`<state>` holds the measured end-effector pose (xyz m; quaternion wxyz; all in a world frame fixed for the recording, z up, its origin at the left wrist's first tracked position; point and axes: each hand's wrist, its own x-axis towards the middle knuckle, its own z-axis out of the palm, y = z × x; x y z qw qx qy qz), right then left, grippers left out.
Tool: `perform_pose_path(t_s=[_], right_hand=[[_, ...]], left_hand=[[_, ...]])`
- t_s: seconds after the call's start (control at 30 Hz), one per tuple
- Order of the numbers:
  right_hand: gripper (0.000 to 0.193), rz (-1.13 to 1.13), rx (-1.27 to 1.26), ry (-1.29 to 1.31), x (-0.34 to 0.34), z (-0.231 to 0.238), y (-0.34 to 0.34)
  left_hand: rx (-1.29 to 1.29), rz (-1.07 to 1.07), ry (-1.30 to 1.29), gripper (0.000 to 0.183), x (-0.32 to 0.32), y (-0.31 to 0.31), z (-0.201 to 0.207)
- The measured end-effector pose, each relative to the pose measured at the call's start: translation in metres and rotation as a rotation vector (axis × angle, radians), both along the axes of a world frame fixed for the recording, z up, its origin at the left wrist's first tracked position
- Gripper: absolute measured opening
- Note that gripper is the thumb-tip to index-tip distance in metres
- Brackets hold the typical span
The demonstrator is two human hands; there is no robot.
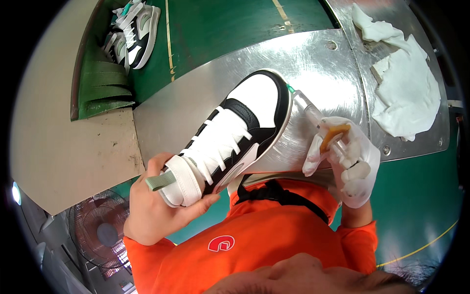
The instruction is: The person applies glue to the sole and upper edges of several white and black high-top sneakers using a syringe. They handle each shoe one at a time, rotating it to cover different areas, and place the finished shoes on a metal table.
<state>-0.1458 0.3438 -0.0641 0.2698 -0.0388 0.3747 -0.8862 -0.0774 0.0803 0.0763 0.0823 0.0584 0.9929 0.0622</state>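
Observation:
A white, black and grey sneaker (215,142) with white laces lies tilted across the view, its toe pointing away to the right. My bare left hand (161,210) grips it around the heel and collar, beside the green pull tab (160,180). Gloved in thin white, my right hand (350,161) is closed around a clear syringe (309,109) with an amber finger flange. The syringe's green tip (291,89) meets the edge of the sole by the toe. Whether any fluid is leaving the tip, I cannot make out.
Beneath the sneaker is a shiny metal worktop (323,63). A crumpled white cloth (409,93) lies at its right. More sneakers (142,36) stand on the green belt (220,24) at far left, near a fringed green flap (105,83). A tan board (63,132) and a fan (103,232) are at left.

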Motion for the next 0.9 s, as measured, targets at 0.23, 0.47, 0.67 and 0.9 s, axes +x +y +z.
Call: perform_pose_path(t_s=[0.23, 0.47, 0.67, 0.9], right_hand=[[0.083, -0.002, 0.023, 0.08, 0.034, -0.003, -0.009], [0.081, -0.052, 0.094, 0.185, 0.068, -0.009, -0.025], [0.076, -0.063, 0.231, 0.26, 0.093, -0.003, -0.035], [0.077, -0.005, 0.188, 0.194, 0.107, 0.01, -0.039]], left_hand=[[0.085, -0.001, -0.454, 0.088, -0.013, -0.023, 0.038], [0.458, -0.041, -0.445, 0.07, -0.134, -0.036, -0.013], [0.166, -0.238, -0.548, 0.076, -0.183, 0.018, -0.082], [0.801, 0.078, -0.377, 0.049, -0.142, 0.007, -0.067]])
